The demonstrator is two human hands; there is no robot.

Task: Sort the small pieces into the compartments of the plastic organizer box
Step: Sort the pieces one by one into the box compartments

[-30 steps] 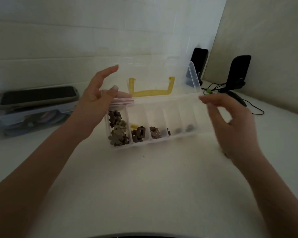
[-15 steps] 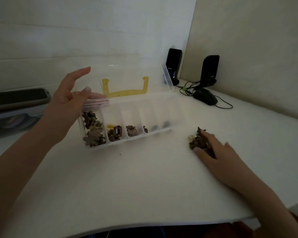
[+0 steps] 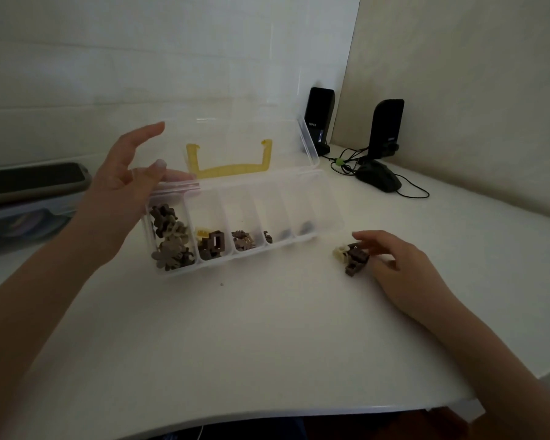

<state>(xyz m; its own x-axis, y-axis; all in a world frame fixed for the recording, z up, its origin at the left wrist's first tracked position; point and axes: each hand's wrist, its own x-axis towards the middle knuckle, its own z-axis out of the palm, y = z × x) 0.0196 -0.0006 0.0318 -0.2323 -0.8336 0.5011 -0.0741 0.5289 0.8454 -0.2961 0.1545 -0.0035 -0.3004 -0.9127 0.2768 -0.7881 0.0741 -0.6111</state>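
Head view, one organizer box (image 3: 326, 217), left hand (image 3: 121, 198) fingers spread, right hand (image 3: 394, 262) fingers on one loose pile (image 3: 351, 257).

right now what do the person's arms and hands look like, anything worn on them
Both arms are bare from the frame edge down to the fingers: no sleeves, gloves, watch or bracelets show on the left hand or the right hand. No rings are visible in this dim light. The left thumbnail looks short and unpainted.

One view only, from the head, looking forward and down, close over the white table (image 3: 235, 344). Organizer box (image 3: 327, 214) just left of the right hand (image 3: 404, 268); left hand (image 3: 121, 198) at its far-left corner.
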